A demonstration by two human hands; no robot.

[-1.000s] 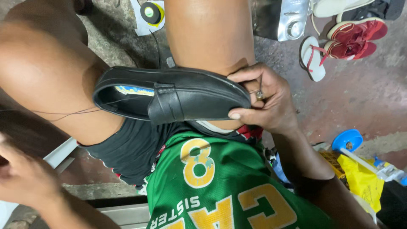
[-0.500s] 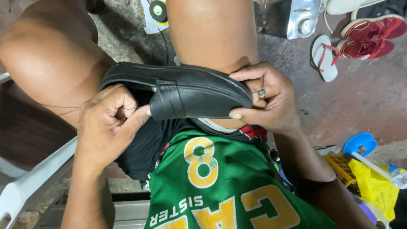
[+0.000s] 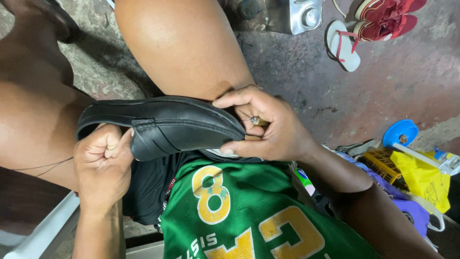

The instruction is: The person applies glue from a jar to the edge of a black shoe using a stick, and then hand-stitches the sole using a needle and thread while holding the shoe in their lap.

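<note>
A black leather loafer lies across my lap, toe to the right, between my bare thighs. My right hand grips its toe end, thumb under the sole and fingers over the top, a ring on one finger. My left hand is closed in a fist against the shoe's opening at the heel side; whether it pinches something small is hidden. A thin thread runs across my left thigh toward that hand. I wear a green jersey with yellow lettering.
On the concrete floor at upper right lie a white-and-red flip-flop, red sneakers and a metal box. At right are a blue round lid, a yellow bag and a yellow crate. A white plastic chair edge shows at lower left.
My left hand came up from the lower left to the shoe's heel opening and closed there. The right hand kept its grip on the toe. The view tilted and moved closer.
</note>
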